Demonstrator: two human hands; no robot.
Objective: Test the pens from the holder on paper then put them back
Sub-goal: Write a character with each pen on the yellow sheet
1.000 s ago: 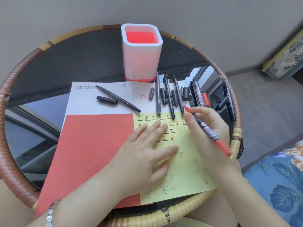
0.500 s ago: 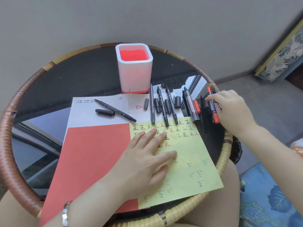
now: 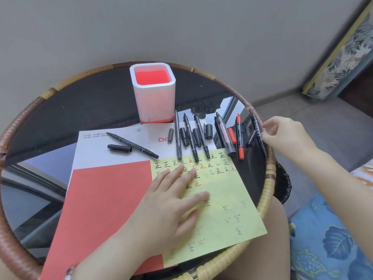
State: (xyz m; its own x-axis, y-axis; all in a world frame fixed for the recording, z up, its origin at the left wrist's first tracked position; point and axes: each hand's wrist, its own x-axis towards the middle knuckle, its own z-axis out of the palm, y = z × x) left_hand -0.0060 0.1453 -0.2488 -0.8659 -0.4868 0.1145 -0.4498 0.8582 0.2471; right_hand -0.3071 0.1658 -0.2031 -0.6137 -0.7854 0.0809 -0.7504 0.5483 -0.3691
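Pens: seven, one holder; left fingers flat on paper, right fingers pinching rightmost pen.

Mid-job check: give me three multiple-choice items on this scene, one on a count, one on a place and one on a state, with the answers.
1. How many pens stand in the holder? A five; B two; C none.
2. Where does the red pen lie? A in the holder; B on the table, right of the thick marker; C on the red sheet.
3. The left hand is: A flat on the yellow paper; B gripping a pen; C lifting the holder.

Answers: 1 C, only the holder's red inside shows. 2 B, it lies beside the thick marker, towards the right rim. 3 A, its fingers lie straight on the yellow paper.
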